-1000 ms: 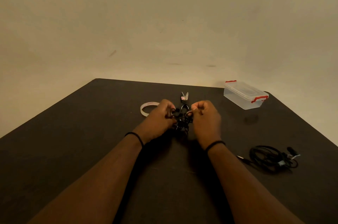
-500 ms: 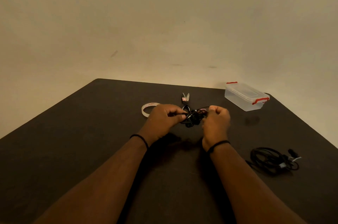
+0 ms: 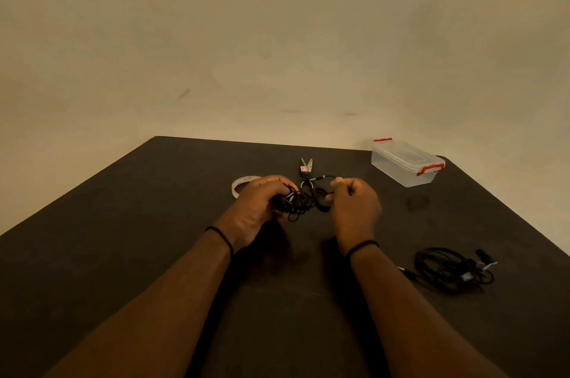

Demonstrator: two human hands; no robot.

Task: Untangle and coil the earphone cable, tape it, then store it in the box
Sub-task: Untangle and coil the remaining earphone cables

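Note:
A tangled black earphone cable [image 3: 303, 200] hangs between my two hands above the middle of the dark table. My left hand [image 3: 260, 208] grips the bulk of the tangle with curled fingers. My right hand [image 3: 354, 208] pinches a strand that loops up from the tangle's right side. A clear plastic box [image 3: 405, 165] with red latches and its lid on stands at the far right corner. A roll of tape [image 3: 239, 185] lies just beyond my left hand, partly hidden by it.
Small scissors [image 3: 306, 165] lie behind the tangle, tips pointing away. A second black cable bundle [image 3: 444, 268] rests on the table [image 3: 123, 239] at the right, near its edge. A plain wall stands behind.
My hands have drawn apart, the right one moving right and pulling a strand out of the tangle. The left hand now cups the bundle lower and to the left.

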